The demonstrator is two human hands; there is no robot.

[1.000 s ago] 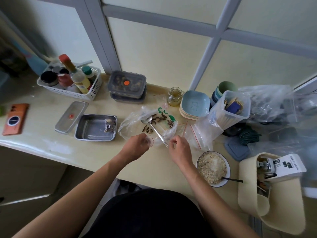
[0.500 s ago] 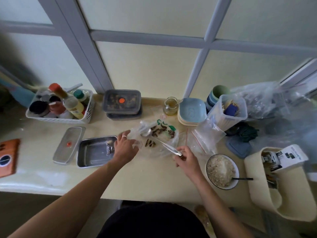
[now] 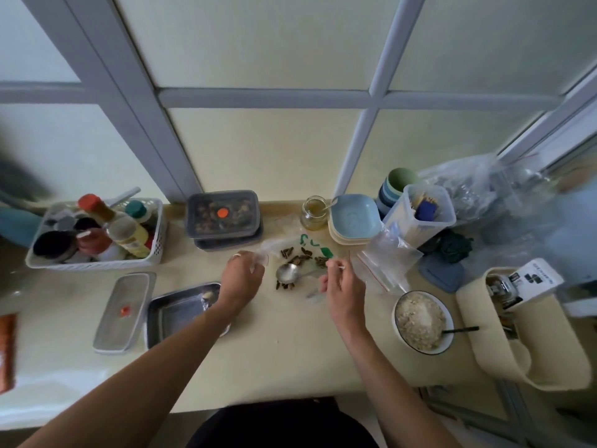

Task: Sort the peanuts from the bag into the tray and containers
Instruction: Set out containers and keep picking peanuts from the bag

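- Our left hand (image 3: 242, 279) grips the left edge of the clear plastic bag (image 3: 263, 254), fingers curled round a fold of it.
- Our right hand (image 3: 342, 286) pinches the bag's right edge between thumb and forefinger. The two hands are apart, with the bag spread between them.
- The peanuts (image 3: 303, 255), small dark pieces, lie inside the bag on the counter (image 3: 290, 350). Most sit behind a metal spoon (image 3: 287, 273) and a few just in front of it.
- The spoon lies in the bag, bowl up, its handle pointing towards our right hand.
- The steel tray (image 3: 174, 315) sits under our left wrist, with its lid (image 3: 124, 312) just beside it.
- Two stacked lidded containers (image 3: 223, 218) stand behind the bag, by the window.
- A bowl of pale grain (image 3: 420, 321) sits to our right.
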